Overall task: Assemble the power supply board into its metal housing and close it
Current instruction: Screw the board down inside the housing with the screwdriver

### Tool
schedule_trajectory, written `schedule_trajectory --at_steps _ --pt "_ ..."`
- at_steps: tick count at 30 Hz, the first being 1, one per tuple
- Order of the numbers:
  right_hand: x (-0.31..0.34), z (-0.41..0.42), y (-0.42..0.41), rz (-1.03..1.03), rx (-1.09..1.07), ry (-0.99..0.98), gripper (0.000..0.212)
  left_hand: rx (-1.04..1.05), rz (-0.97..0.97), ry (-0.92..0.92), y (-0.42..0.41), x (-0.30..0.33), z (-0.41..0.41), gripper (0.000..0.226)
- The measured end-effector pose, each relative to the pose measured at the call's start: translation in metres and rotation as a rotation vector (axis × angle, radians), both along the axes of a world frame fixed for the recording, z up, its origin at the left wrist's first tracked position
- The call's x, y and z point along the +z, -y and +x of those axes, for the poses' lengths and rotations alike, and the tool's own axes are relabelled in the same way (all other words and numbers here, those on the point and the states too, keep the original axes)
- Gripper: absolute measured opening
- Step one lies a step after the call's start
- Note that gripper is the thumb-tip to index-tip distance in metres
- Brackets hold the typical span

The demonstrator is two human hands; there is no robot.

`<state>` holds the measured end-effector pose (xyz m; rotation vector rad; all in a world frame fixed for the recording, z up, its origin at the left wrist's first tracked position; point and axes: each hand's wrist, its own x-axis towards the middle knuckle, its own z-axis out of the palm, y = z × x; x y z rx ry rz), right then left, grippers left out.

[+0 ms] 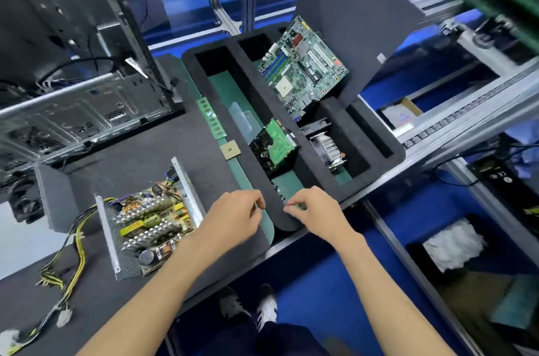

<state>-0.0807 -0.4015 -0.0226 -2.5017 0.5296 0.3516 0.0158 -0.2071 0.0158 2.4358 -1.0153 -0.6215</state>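
Note:
The power supply board (151, 227) lies in its open metal housing (109, 242) on the dark bench at lower left. A bundle of yellow and black cables (68, 262) trails off toward the left edge. A grey metal cover (52, 198) stands behind the housing. Both hands are to the right of it, at the near end of the black foam tray (287, 221). My right hand (316, 209) pinches a small screw between thumb and forefinger, just below several small dark screws (277, 188). The fingers of my left hand (234, 215) curl against the thumb; anything inside them is hidden.
The foam tray also holds a motherboard (303, 66), a hard drive (274, 145) and a heatsink (326, 148). A memory stick (210, 118) and a CPU chip (230, 149) lie on the green mat. An open computer case (73, 110) stands at the back left, and a conveyor rail (455, 119) runs along the right.

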Motion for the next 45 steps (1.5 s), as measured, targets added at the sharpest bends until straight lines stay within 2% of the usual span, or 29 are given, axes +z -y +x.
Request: schedule_trajectory --at_steps 3,6,8,11,14,18,22,25,27,30,33,38,41,45 --pt "0.010 0.006 -0.007 0.035 -0.110 0.272 0.024 -0.014 -0.072 -0.020 -0.005 0.007 0.001 0.018" --pt "0.038 0.026 -0.029 0.266 -0.196 0.529 0.023 0.044 -0.175 0.005 -0.019 0.016 0.006 0.019" --pt "0.060 0.047 -0.050 0.451 -0.192 0.635 0.023 0.120 -0.244 -0.004 -0.031 0.022 0.011 0.017" --pt "0.084 0.075 -0.083 0.571 -0.050 0.646 0.025 0.281 -0.434 -0.061 -0.052 0.037 0.018 0.016" --pt "0.090 0.094 -0.115 0.635 0.115 0.520 0.032 0.463 -0.652 -0.132 -0.074 0.053 0.024 0.021" --pt "0.094 0.105 -0.145 0.731 0.218 0.457 0.036 0.551 -0.694 -0.081 -0.103 0.062 0.024 0.008" --pt "0.095 0.111 -0.163 0.790 0.276 0.352 0.024 0.629 -0.659 0.043 -0.127 0.064 0.020 0.002" --pt "0.095 0.114 -0.175 0.827 0.275 0.264 0.023 0.811 -0.655 0.098 -0.154 0.064 0.020 0.011" --pt "0.099 0.115 -0.185 0.930 0.275 0.244 0.024 0.957 -0.631 0.100 -0.179 0.060 0.022 0.018" --pt "0.106 0.118 -0.204 1.068 0.348 0.249 0.023 1.129 -0.514 0.104 -0.220 0.044 0.020 0.024" --pt "0.107 0.121 -0.228 0.999 0.426 0.246 0.027 1.258 -0.319 0.087 -0.260 0.020 0.010 0.023" --pt "0.094 0.124 -0.266 0.983 0.393 0.128 0.026 1.275 -0.069 0.042 -0.297 -0.021 -0.008 0.029" --pt "0.086 0.127 -0.281 0.959 0.389 0.074 0.026 1.293 -0.061 0.060 -0.303 -0.033 -0.008 0.027" --pt "0.079 0.129 -0.293 0.919 0.396 0.048 0.025 1.332 -0.061 0.062 -0.305 -0.037 0.000 0.007"
